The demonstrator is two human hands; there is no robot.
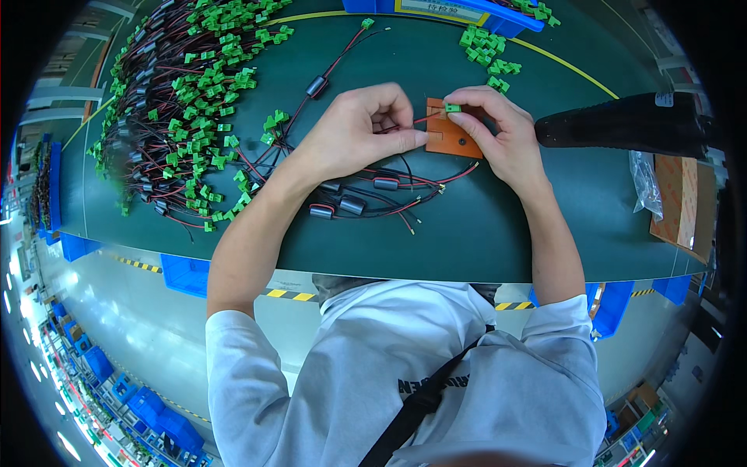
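Note:
My left hand [360,131] is closed on a thin red and black cable, its thumb reaching the left edge of an orange block [455,143]. Between the thumb and fingers of my right hand [498,128] is a small green terminal connector [453,109], held over the block's upper edge. A red wire [424,120] runs from the left fingers toward that connector; whether it sits inside it I cannot tell. Below the hands lie several cables with dark cylindrical cores [352,205] and bare metal-tipped ends. Another cable with a core [316,86] ends in a green connector [367,24].
A large heap of cables with green connectors [222,78] covers the table's left side. Loose green connectors [482,47] lie at the back right, by a blue bin [467,17]. A black tool-like object [622,124] juts in from the right, above a cardboard box [675,206] and clear plastic bag [645,187].

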